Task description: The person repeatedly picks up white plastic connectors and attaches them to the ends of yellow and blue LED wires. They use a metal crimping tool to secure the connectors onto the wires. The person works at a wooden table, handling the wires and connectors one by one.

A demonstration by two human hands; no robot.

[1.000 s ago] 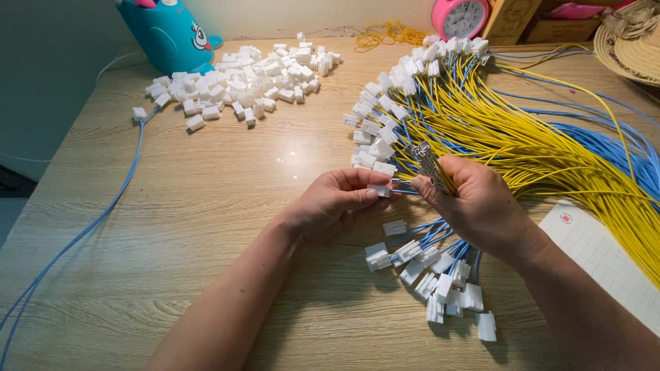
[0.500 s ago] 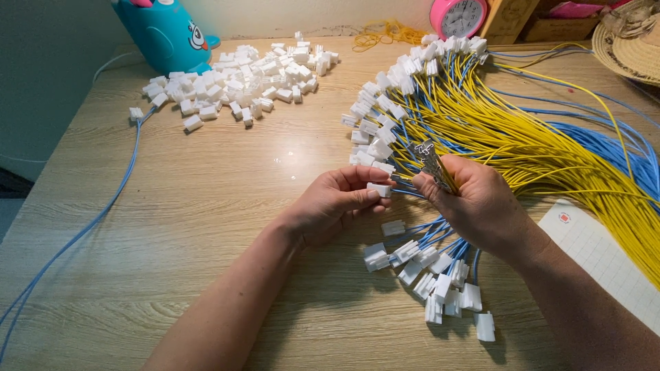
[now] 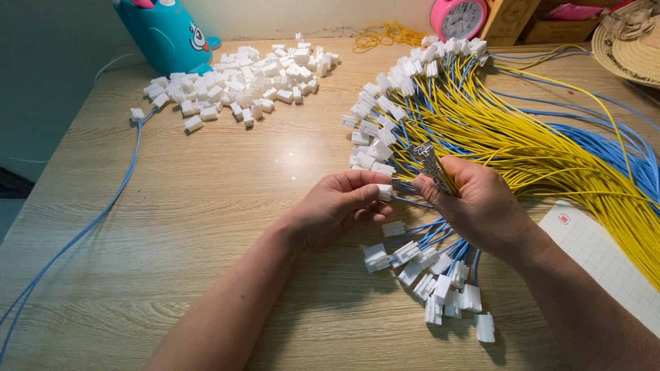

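1. Change since the earlier frames: both hands stay at the same spot on the table and keep the same grips; the view has tilted slightly, and the wires and connector piles lie as they did.
2. Left hand: fingers curled, thumb and fingertips pinched on a small white connector, held just above the table.
3. Right hand: closed around a small bunch of wire ends with metal terminals that stick up out of the fist; a blue wire runs from this hand to the pinched connector.
4. The two hands are close together, almost touching, with the connector between them.
5. Finished leads: blue wires ending in white housings, fanned on the table just below the right hand.
6. Yellow and blue wire bundle: large, spread from behind the right hand to the right edge, with white connectors along its near end.
7. Loose white connector pile: far left of the table, well apart from the hands.
8. Single blue cable: runs along the left side.
9. Wooden table; teal toy container and pink clock at the far edge; gridded white sheet at right.
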